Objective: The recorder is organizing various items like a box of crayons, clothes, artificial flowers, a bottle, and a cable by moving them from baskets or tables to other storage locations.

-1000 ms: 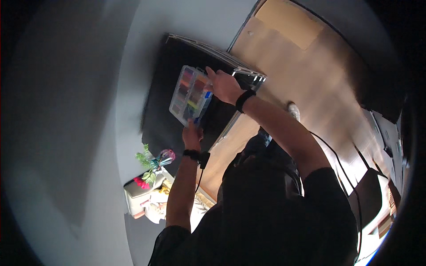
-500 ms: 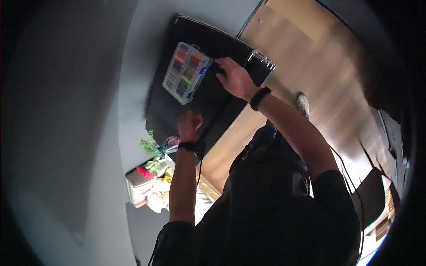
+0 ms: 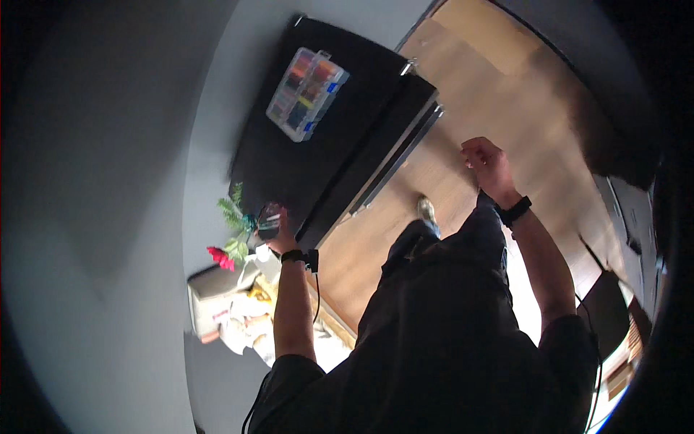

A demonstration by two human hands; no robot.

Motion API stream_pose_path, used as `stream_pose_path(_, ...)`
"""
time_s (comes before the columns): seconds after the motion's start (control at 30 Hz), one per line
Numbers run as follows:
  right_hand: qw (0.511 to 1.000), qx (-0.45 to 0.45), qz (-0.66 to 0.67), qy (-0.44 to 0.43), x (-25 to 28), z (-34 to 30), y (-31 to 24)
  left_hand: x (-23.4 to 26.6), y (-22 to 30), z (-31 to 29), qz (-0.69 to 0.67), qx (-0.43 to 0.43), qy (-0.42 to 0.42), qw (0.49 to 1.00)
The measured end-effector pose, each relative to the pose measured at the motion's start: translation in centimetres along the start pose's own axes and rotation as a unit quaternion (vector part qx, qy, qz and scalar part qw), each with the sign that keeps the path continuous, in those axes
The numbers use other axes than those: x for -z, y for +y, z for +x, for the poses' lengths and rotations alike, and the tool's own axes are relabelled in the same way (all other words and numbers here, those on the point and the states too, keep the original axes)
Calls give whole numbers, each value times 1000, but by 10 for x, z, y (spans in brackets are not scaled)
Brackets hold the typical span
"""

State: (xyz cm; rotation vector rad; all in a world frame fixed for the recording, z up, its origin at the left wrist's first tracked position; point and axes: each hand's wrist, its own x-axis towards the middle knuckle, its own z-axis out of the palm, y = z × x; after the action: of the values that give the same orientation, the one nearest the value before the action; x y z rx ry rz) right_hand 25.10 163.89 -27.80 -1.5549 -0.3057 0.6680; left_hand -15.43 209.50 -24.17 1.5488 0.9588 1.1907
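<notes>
My left hand [image 3: 283, 236] is at the near left end of a black cabinet top [image 3: 329, 137]. Its fingers curl around a clear, rounded, glass-like thing [image 3: 269, 220], partly blurred. Beside this are a red flower [image 3: 221, 257] and green leaves [image 3: 231, 211]. My right hand [image 3: 489, 165] hangs over the floor, away from the cabinet, its fingers curled in with nothing seen in them. Farther back on the black top lies a clear compartment box [image 3: 306, 95] with blue latches, filled with rows of small coloured items.
A grey wall [image 3: 130, 181] runs along the left. Metal fittings [image 3: 409, 67] stand at the cabinet's far right corner. Wooden floor [image 3: 463, 94] spreads to the right, with my shoe [image 3: 426, 210] on it. A dark chair-like shape [image 3: 606, 307] is at lower right.
My right hand has left the cabinet top and swung right and nearer, over the floor. My left hand has moved left to the glass-like thing. The view has shifted.
</notes>
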Motion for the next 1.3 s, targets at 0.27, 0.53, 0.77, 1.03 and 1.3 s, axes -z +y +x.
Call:
stream_pose_path(0.27,973,-26,87,211,-16,-127,55,-6,-96,43,-80,236,-63,967)
stream_pose_path(0.53,939,-75,40,334,-34,-232,65,49,-178,166,-469,334,-220,787)
stream_pose_path(0.77,915,-77,34,396,-18,-283,66,46,-185,273,-319,426,-150,833)
stream_pose_path(1.03,923,-68,87,369,-17,-284,68,78,-138,233,472,134,-130,862)
stream_pose_path(1.3,909,-85,71,403,10,-277,58,-177,-3,23,473,-374,-229,764)
